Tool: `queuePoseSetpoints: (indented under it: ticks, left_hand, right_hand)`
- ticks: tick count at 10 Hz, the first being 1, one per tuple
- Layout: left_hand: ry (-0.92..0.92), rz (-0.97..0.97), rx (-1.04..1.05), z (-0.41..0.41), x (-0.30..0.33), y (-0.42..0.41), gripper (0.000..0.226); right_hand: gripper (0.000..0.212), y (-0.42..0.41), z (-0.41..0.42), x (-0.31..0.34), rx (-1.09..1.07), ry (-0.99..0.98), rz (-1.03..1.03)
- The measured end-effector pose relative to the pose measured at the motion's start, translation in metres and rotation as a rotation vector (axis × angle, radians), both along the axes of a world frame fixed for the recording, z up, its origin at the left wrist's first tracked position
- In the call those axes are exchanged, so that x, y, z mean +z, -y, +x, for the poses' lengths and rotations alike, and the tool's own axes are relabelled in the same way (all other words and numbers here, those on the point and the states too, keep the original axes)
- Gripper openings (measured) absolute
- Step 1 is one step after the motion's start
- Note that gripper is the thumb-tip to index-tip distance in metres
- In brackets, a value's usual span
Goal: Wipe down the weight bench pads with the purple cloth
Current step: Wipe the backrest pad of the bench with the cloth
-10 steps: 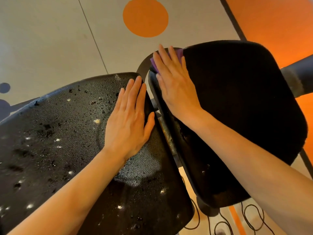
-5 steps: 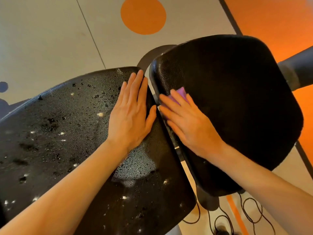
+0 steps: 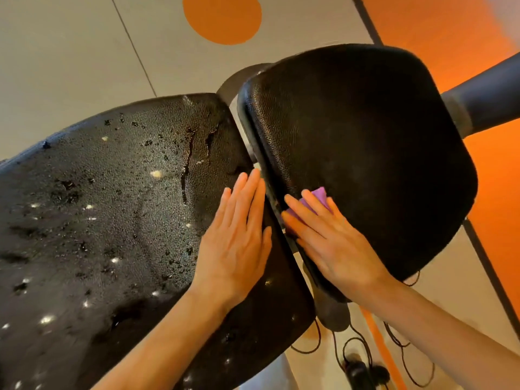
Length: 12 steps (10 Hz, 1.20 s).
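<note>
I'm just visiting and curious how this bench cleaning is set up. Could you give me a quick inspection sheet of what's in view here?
Surface: left pad black, textured, covered in droplets and pale specks; right pad black, looks dry.
Job's things: purple cloth pressed on the right pad near its inner edge, mostly hidden by fingers.
Clutter: nothing seen on the pads beyond droplets and specks.
Grippers: left hand flat, open on the left pad; right hand flat on the cloth.
Cables: black cords looped on the floor below.
Surroundings: beige floor with orange circle, orange area, dark padded roller at right.
</note>
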<state>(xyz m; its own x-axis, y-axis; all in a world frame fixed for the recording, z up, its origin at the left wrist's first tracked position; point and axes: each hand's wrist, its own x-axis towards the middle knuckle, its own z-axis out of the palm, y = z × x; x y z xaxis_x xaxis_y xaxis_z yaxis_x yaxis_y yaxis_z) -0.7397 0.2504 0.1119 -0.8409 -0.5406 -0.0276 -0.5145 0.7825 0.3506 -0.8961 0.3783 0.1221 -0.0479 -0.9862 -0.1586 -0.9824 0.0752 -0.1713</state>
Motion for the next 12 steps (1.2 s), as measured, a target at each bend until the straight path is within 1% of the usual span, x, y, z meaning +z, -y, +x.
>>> queuePoseSetpoints:
  ticks: [1,2,3,4,5,6,7,8,9,10,11,12]
  left_hand:
    - [0.014,0.009,-0.016,0.0,-0.001,0.001,0.065]
    - [0.038,0.001,-0.021,-0.001,0.0,0.001,0.065]
    - [0.025,0.03,-0.018,0.0,0.002,0.001,0.065]
    - [0.028,0.031,-0.02,0.0,0.002,0.002,0.065]
    - [0.041,0.025,-0.02,0.0,0.002,0.001,0.065]
    - [0.049,0.011,-0.024,0.0,0.001,0.001,0.065]
    - [0.041,0.035,-0.025,0.0,0.002,0.001,0.065]
    - [0.037,0.039,-0.021,0.0,0.003,0.001,0.065]
    - [0.049,0.035,-0.026,0.001,0.002,0.002,0.065]
    - [0.067,0.012,-0.034,0.001,0.001,0.001,0.065]
    - [0.051,0.026,-0.033,0.0,0.001,0.001,0.065]
    - [0.034,0.039,-0.021,0.001,0.0,0.001,0.065]
  right_hand:
    - [0.048,0.063,-0.006,-0.007,-0.148,0.016,-0.115]
    - [0.05,0.081,-0.002,-0.007,-0.286,0.006,-0.143]
    - [0.074,-0.004,0.013,-0.011,-0.13,-0.059,-0.037]
    - [0.073,-0.033,0.005,-0.005,-0.019,-0.014,0.029]
    - [0.049,0.04,-0.009,-0.007,-0.251,0.059,-0.089]
    - [0.049,0.075,-0.016,-0.011,-0.435,0.01,-0.155]
    - [0.05,0.008,0.007,-0.008,-0.285,-0.011,-0.082]
    - [0.05,-0.023,0.007,-0.003,-0.177,0.047,-0.046]
    - [0.049,0.059,-0.039,-0.01,-0.438,0.157,-0.146]
    - [0.049,0.11,-0.069,-0.011,-0.664,0.146,-0.205]
    - [0.049,0.046,-0.022,-0.01,-0.586,0.035,-0.173]
    - [0.047,-0.023,0.008,-0.005,-0.377,0.012,-0.128]
